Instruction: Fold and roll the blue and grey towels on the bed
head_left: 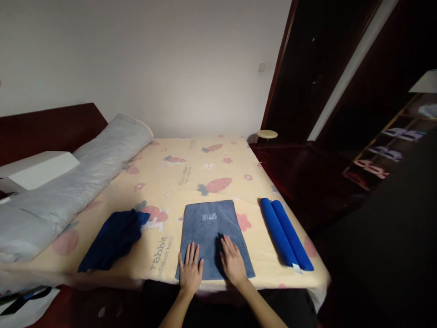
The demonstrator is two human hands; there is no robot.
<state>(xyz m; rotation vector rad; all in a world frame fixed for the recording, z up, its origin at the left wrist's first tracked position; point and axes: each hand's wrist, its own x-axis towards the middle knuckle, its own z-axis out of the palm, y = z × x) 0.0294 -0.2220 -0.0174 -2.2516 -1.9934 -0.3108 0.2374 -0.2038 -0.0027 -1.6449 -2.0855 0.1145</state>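
Observation:
A grey-blue towel (210, 232) with white lettering near its far edge lies spread on the bed, close to the front edge. My left hand (191, 269) rests on its near left corner, fingers spread. On the near right part of the same towel is my right hand (234, 262), fingers stretched out and casting a shadow to the left. To the right lie two bright blue rolled towels (286, 234) side by side, with a white tag at the near end. A crumpled dark blue cloth (114, 239) lies to the left.
The bed (191, 168) has a cream sheet with carrots and rabbits. A long grey roll of bedding (99, 155) and a white box (41, 168) lie along its left side. A stool (267, 134) and a shoe rack (385, 150) stand to the right.

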